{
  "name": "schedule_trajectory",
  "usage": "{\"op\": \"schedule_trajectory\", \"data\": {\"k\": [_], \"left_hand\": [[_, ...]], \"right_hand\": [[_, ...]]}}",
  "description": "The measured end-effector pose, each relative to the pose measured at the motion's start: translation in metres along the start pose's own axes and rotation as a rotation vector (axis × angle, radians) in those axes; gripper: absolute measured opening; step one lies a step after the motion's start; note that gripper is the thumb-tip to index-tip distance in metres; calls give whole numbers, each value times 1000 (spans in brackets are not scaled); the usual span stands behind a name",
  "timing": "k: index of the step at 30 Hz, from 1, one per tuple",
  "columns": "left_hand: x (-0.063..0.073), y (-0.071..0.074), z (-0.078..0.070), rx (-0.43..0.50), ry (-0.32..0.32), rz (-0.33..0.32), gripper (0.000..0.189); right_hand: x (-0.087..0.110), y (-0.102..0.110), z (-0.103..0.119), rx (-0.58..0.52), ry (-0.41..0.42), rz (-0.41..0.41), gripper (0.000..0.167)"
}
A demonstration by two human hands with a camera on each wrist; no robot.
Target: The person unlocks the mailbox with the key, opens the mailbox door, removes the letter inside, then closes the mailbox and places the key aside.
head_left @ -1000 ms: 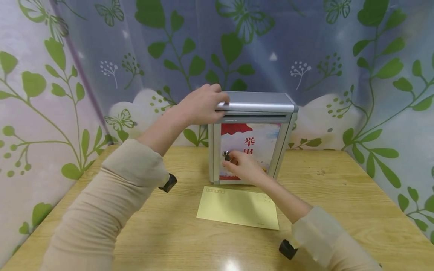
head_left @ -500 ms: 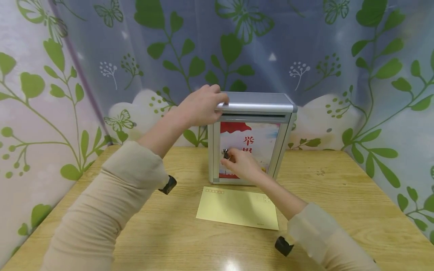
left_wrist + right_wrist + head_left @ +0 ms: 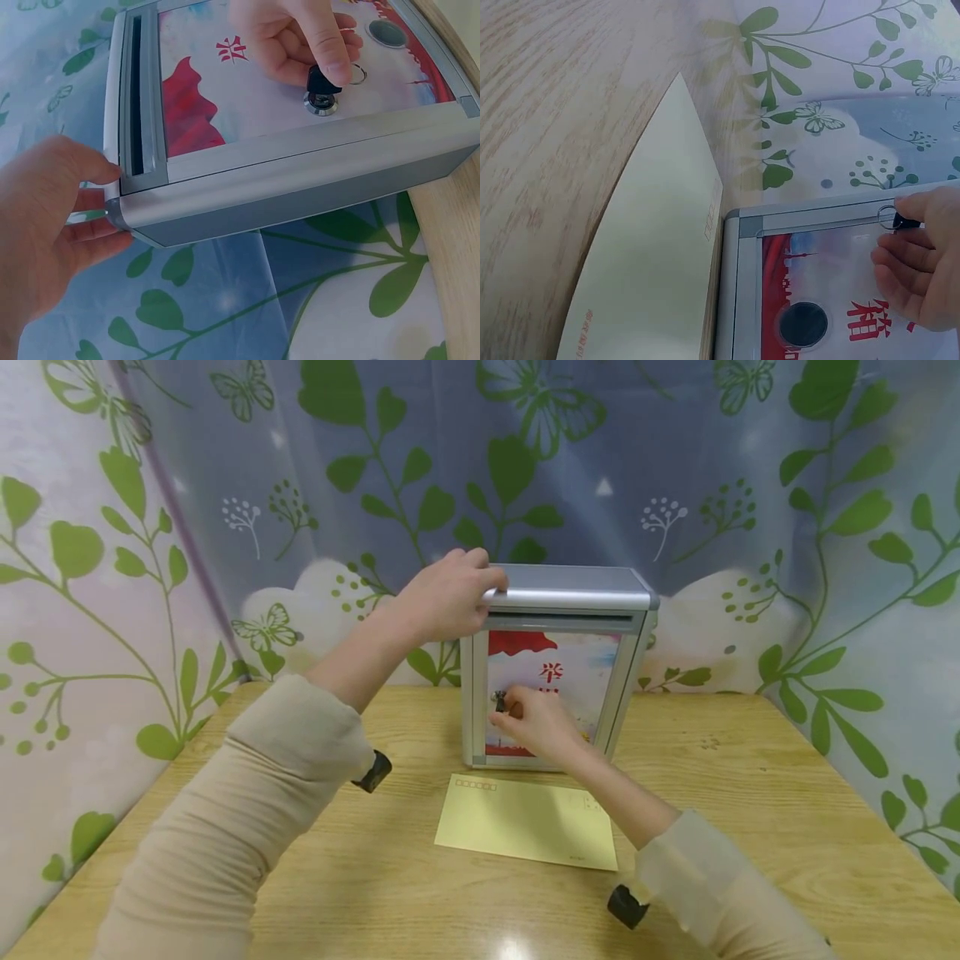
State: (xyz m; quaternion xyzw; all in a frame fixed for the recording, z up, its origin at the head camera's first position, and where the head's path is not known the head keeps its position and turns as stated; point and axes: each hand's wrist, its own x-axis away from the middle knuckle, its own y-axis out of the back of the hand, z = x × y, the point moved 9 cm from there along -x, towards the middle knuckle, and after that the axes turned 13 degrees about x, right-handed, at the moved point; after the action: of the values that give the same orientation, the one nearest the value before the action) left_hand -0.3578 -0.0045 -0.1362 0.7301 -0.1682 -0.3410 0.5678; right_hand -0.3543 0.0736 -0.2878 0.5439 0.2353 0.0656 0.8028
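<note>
An upright silver metal letter box (image 3: 570,581) has a slot near its top and a printed front panel with red Chinese characters. My left hand (image 3: 453,593) grips its top left corner, thumb at the front edge and fingers over the top and side. With thumb and fingers, my right hand (image 3: 542,722) pinches the black head of a key (image 3: 322,80). The key stands in the round lock (image 3: 321,105) at the left of the panel, and a small metal ring (image 3: 360,73) hangs from it.
A yellow envelope (image 3: 517,827) lies flat on the wooden table (image 3: 405,893) in front of the box, below my right forearm. Behind the table hangs a leaf-patterned curtain (image 3: 420,435). Low on the front panel is a dark round window (image 3: 802,325).
My right wrist and forearm have shifted slightly left, with the fingers still on the key. The left hand, the letter box and the envelope stay where they were.
</note>
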Motion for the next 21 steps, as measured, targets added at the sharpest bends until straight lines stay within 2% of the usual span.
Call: {"op": "schedule_trajectory", "data": {"k": [11,16,21], "left_hand": [[1,1,-1,-12,6,3,31],[1,1,0,-8,7,6,32],[1,-1,0,5,9,11,32]], "right_hand": [[7,12,18,178,100,-181,23],[7,12,21,166,103,-203,17],[7,11,23,203,95,-199,16]]}}
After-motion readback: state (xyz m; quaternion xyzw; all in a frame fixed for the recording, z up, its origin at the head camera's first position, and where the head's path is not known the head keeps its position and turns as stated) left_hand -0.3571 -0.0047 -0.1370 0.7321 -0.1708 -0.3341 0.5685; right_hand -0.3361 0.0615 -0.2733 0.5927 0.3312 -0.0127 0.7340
